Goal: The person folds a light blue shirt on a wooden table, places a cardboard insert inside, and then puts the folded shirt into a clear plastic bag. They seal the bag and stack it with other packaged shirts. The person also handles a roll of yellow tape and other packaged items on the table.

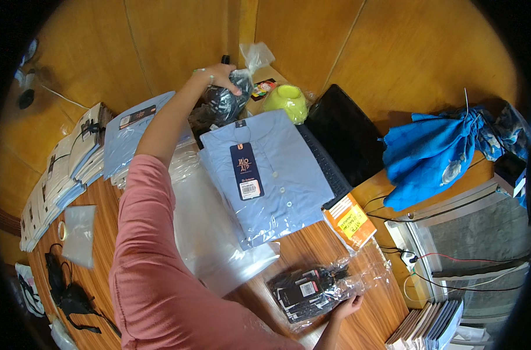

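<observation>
My left hand point(221, 77), at the end of a pink-sleeved arm reaching to the far corner, curls its fingers over a clear plastic bag of dark items point(225, 104). Close to me at lower right, my right hand point(348, 306) pinches the edge of a clear plastic bag of black tags point(303, 291) lying on the table. Between the two hands is a folded light-blue shirt point(277, 169) in clear wrap, a dark hang tag point(246, 172) on its front. Empty clear plastic sleeves point(204, 233) lie partly under the shirt and behind my arm.
A laptop point(347, 137) stands behind the shirt, beside a lime-green bowl point(287, 102). An orange packet point(350, 223) sits at the right edge. Bundled shirts point(61, 169) line the left side. Folded garments point(426, 326) are stacked lower right, and a blue cloth point(432, 157) hangs on the wall.
</observation>
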`<state>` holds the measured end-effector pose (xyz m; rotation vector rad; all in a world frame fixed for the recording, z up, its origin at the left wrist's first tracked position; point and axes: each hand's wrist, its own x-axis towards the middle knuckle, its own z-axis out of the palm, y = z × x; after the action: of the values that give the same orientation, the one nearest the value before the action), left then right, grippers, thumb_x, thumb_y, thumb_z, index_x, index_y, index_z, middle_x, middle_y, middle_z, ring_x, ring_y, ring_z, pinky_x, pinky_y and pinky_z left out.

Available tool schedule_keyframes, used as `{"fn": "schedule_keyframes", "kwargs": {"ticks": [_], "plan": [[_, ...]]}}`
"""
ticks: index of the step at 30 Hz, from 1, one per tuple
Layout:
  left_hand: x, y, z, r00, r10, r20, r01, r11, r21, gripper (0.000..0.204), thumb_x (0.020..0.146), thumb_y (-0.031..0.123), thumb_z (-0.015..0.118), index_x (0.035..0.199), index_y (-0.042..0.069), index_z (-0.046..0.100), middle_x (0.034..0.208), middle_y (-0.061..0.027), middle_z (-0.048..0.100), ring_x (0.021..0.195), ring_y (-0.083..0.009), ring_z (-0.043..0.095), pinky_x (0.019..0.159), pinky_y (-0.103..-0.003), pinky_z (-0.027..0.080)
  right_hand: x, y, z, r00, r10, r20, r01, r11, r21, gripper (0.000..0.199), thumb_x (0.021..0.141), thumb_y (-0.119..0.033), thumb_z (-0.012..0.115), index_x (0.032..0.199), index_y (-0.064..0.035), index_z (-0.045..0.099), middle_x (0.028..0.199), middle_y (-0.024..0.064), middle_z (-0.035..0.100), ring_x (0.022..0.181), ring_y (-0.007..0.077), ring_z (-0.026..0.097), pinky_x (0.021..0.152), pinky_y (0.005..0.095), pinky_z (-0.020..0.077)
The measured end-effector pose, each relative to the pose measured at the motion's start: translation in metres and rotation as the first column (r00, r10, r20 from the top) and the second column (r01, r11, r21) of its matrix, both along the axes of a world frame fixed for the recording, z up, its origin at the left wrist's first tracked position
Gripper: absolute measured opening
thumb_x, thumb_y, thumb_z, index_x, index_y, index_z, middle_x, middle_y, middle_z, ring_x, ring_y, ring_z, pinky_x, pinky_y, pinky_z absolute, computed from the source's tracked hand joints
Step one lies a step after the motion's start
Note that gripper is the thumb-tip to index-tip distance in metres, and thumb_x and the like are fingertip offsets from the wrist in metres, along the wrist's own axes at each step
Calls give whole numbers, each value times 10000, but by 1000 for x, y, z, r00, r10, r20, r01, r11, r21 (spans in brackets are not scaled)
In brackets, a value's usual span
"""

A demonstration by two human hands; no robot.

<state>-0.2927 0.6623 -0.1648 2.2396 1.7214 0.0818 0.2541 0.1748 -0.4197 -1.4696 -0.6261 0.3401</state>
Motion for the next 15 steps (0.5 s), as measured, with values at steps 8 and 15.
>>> {"fn": "schedule_keyframes", "kwargs": {"ticks": [8, 15], "plan": [[2, -29, -39, 955, -169, -242, 13, 842, -539, 989, 600, 557, 699, 1391, 167, 254, 1386, -116, 344, 1259, -274, 348, 999, -415, 327, 5, -3, -7, 1000, 3, 1, -3, 1000, -2, 91, 871, -68, 488, 884, 9, 536, 816, 49, 554, 755, 123, 494, 694, 262, 407], [-35, 2, -59, 985, -151, -77, 61, 739, -671, 821, 690, 529, 666, 1369, 229, 316, 1387, -95, 345, 1251, -280, 347, 1020, -400, 298, 4, 1, -6, 998, 60, 2, -60, 998, -1, 112, 877, -63, 475, 929, 17, 533, 895, 58, 560, 820, 129, 507, 748, 270, 408]]}}
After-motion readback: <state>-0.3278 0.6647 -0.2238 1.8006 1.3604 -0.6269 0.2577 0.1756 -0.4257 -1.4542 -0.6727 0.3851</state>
